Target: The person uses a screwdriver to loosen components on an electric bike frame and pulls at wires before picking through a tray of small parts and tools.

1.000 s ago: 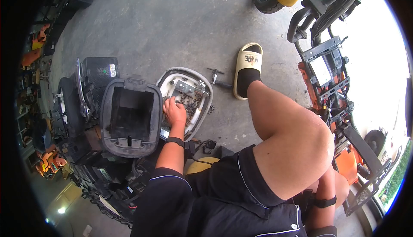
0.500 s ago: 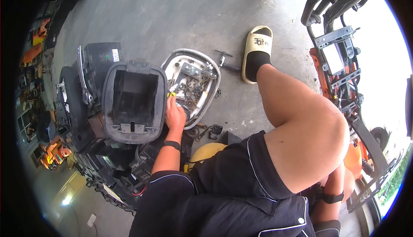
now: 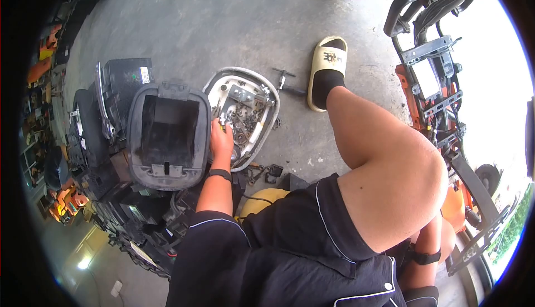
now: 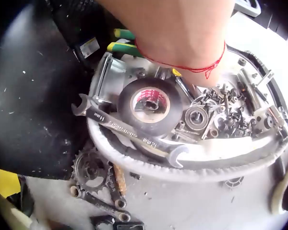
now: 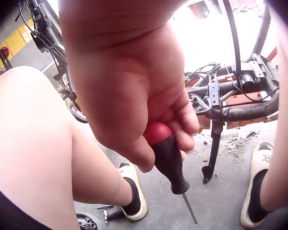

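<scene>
My left hand (image 3: 223,142) is over the near left side of a white tray-like shell (image 3: 269,123) full of loose hardware, pinching a small yellow-and-dark tool (image 3: 222,122). In the left wrist view the wrist, with a red string, covers my fingers. Beside it lie a roll of black tape (image 4: 127,96), an open-ended wrench (image 4: 129,134), a bearing (image 4: 196,116) and several screws (image 4: 233,112). Green-and-yellow handles (image 4: 126,49) stick out past the wrist. My right hand (image 5: 134,91) grips a screwdriver (image 5: 168,158) with a red-and-black handle, shaft pointing down.
An open black bin (image 3: 167,173) stands left of the shell, with a black battery-like box (image 3: 128,78) behind it. A T-shaped tool (image 3: 284,77) lies on the floor near the sandalled foot (image 3: 329,61). A vehicle frame (image 3: 434,78) stands right. A sprocket crank (image 4: 91,170) lies below the shell.
My left hand has shifted from over the loose parts to the shell's left side, and the yellow-and-dark tool now shows between its fingers. The head view has shifted; the right arm stays beside the knee.
</scene>
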`<action>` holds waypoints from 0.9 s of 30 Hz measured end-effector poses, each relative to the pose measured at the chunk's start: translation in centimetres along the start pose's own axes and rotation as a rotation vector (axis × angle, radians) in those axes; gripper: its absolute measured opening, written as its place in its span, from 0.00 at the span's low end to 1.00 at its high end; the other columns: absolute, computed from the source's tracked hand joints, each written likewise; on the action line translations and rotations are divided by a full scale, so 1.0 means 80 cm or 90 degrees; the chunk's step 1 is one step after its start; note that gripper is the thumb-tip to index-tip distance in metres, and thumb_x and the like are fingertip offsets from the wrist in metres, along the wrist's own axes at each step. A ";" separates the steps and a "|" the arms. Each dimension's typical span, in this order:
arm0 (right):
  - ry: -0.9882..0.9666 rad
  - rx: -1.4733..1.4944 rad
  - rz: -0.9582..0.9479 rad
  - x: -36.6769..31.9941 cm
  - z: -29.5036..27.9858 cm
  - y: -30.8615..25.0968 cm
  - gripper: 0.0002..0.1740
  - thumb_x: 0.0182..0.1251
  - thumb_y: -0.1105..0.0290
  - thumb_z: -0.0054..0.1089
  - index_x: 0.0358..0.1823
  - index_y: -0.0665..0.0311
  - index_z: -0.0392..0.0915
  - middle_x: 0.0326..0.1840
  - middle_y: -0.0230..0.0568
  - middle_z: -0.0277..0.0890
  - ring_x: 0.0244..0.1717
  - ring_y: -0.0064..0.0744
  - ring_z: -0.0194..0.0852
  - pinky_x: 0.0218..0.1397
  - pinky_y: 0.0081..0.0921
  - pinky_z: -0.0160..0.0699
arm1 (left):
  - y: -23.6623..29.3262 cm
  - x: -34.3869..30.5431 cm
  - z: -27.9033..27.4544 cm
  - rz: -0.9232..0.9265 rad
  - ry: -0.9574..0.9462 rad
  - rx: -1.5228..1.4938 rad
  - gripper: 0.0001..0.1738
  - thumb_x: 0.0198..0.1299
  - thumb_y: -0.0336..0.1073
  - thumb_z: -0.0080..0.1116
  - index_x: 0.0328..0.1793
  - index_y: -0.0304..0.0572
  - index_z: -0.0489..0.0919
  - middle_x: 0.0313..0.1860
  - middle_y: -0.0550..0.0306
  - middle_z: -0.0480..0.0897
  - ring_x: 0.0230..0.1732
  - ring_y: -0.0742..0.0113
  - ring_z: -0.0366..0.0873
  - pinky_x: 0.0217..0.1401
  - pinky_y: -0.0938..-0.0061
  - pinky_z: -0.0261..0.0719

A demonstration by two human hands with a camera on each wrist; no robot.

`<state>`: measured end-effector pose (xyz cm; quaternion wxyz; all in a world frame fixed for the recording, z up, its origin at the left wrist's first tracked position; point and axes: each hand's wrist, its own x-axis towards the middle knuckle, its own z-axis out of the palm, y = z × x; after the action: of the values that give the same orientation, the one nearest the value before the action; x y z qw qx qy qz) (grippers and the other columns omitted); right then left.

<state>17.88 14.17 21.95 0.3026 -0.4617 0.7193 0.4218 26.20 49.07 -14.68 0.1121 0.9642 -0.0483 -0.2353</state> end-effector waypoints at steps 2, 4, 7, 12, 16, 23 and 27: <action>-0.001 0.008 -0.001 -0.005 -0.005 0.001 0.35 0.55 0.46 0.61 0.63 0.57 0.79 0.65 0.40 0.76 0.65 0.38 0.67 0.63 0.40 0.61 | -0.014 -0.011 0.007 0.101 0.115 -0.021 0.29 0.60 0.41 0.61 0.65 0.33 0.71 0.61 0.33 0.75 0.61 0.35 0.73 0.64 0.54 0.71; 0.001 0.016 -0.012 -0.011 -0.008 0.002 0.35 0.55 0.46 0.61 0.63 0.56 0.79 0.65 0.40 0.76 0.66 0.38 0.67 0.63 0.41 0.61 | -0.022 -0.016 0.014 0.071 0.162 -0.023 0.31 0.61 0.44 0.60 0.64 0.29 0.71 0.62 0.28 0.74 0.62 0.34 0.72 0.65 0.53 0.70; 0.002 0.023 -0.036 -0.018 -0.005 0.008 0.35 0.55 0.46 0.62 0.63 0.56 0.79 0.65 0.40 0.76 0.66 0.38 0.67 0.64 0.41 0.61 | -0.024 -0.023 -0.004 -0.002 0.212 -0.007 0.34 0.64 0.53 0.54 0.57 0.20 0.75 0.52 0.20 0.78 0.54 0.31 0.78 0.58 0.47 0.74; 0.011 0.033 -0.071 0.012 -0.006 0.040 0.36 0.54 0.47 0.62 0.63 0.56 0.79 0.66 0.40 0.76 0.66 0.38 0.66 0.64 0.41 0.60 | -0.038 -0.008 -0.064 -0.036 0.273 -0.227 0.36 0.63 0.58 0.60 0.50 0.20 0.80 0.49 0.29 0.83 0.53 0.39 0.81 0.55 0.53 0.77; -0.009 0.211 -0.466 0.143 0.065 0.238 0.36 0.54 0.53 0.72 0.63 0.61 0.78 0.65 0.43 0.77 0.65 0.36 0.72 0.65 0.36 0.67 | -0.038 0.007 -0.135 -0.136 0.172 -0.859 0.61 0.60 0.76 0.53 0.82 0.34 0.48 0.76 0.52 0.65 0.72 0.58 0.66 0.68 0.58 0.67; 0.064 0.164 -0.746 0.152 0.073 0.267 0.37 0.49 0.71 0.81 0.64 0.64 0.76 0.65 0.44 0.77 0.66 0.36 0.73 0.66 0.35 0.70 | -0.064 0.059 -0.211 -0.155 0.237 -1.153 0.42 0.71 0.69 0.36 0.70 0.37 0.63 0.68 0.50 0.72 0.65 0.57 0.72 0.67 0.58 0.69; 0.116 0.067 -0.820 0.161 0.062 0.274 0.34 0.53 0.71 0.77 0.64 0.63 0.76 0.64 0.44 0.78 0.62 0.35 0.76 0.63 0.34 0.73 | -0.041 0.059 -0.212 -0.185 0.181 -1.168 0.41 0.72 0.68 0.35 0.71 0.38 0.64 0.70 0.51 0.71 0.63 0.57 0.74 0.64 0.60 0.71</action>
<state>-7.04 18.05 16.23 0.4549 -0.8186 0.3414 0.0796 38.37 54.80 -2.91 0.8028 0.5152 0.2910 -0.0732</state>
